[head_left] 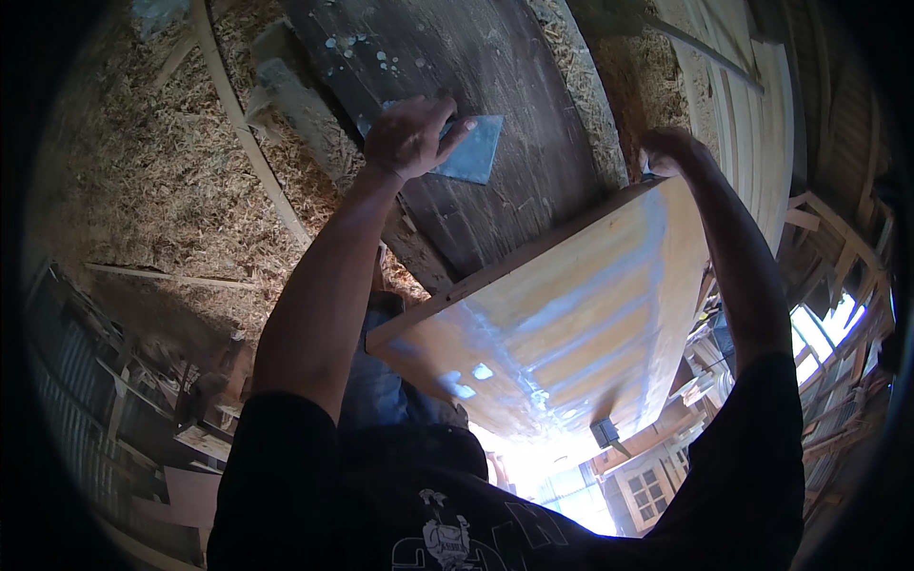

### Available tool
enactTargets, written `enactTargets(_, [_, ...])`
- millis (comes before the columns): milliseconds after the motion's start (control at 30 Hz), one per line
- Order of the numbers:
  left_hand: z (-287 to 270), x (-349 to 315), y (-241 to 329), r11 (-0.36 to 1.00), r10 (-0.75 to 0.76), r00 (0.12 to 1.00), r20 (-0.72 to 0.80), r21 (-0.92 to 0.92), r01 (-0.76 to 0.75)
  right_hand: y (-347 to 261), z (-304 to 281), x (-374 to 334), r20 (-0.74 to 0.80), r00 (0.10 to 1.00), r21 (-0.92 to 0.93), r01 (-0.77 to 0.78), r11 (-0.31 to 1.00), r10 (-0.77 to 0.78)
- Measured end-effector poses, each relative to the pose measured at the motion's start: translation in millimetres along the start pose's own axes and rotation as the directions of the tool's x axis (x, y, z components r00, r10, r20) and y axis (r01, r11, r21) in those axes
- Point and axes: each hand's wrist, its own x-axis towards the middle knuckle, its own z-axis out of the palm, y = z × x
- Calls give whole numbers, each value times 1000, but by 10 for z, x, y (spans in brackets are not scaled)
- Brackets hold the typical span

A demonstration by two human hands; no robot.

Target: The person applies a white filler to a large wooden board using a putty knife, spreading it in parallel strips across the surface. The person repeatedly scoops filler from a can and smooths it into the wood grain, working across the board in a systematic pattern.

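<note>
My left hand (407, 140) is closed on a flat, blue-grey, square-cornered plate (473, 152), thumb pressed along its face. It is over a dark wooden plank (505, 86) spotted with pale splashes. My right hand (672, 153) is at the far right corner of a light wooden panel (581, 285), fingers curled; a small bluish-white bit shows under them, too little to name. The panel lies tilted in front of my body, with bluish-white streaks and several smeared patches across its yellowish face.
Wood shavings (181, 181) cover the ground at left, with a long thin strip (243, 124) across them. Pale boards (762, 124) stand at the right. A small grey block (605, 433) rests on the panel near its lower right. A paned wooden frame (649, 493) is beyond.
</note>
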Motion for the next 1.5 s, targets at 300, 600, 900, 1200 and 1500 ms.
enactTargets(300, [-42,30,20,1000,-8,1000,10,-3,8,-46,208,-364,-27,998,-51,54,997,-55])
enactTargets(600, [-6,-35,-5,998,-20,999,-34,-53,18,124,78,-179,-17,1000,2,7,1000,-7])
enactTargets(900, [-59,38,46,997,-28,1000,1,-68,28,-366,437,-799,-111,987,76,127,989,-118])
enactTargets(1200, [-39,71,108,976,-209,961,181,104,193,-1508,2099,-2401,-371,890,849,209,486,265])
enactTargets(1500, [-669,-837,773,651,-481,825,296,-509,563,-3860,4630,-2929,-195,946,976,161,148,258])
